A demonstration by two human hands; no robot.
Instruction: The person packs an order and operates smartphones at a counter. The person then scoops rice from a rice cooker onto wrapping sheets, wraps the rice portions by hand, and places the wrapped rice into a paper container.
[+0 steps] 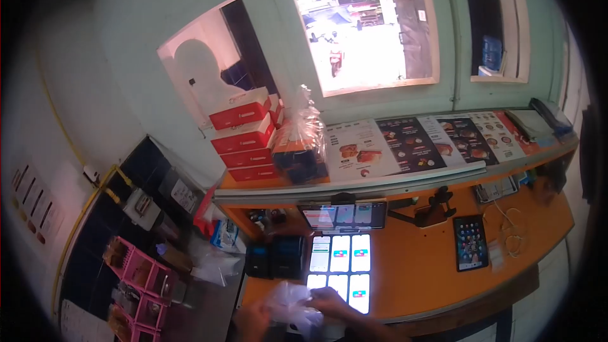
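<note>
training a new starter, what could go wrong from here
The right hand is in front of the lit screens and might tap one by accident. The thin-looking bag between it and the left hand could tear if pulled hard. The boxes stacked on the ledge might topple if bumped.

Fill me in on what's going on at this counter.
A person is handling a whitish plastic bag low in front of the counter. The right hand holds one side; the left hand is at the other, too blurred to read its grip. Just beyond the right hand, six lit screens form a grid, and a tablet lies farther right. Red-and-white boxes stand stacked on the upper ledge.
</note>
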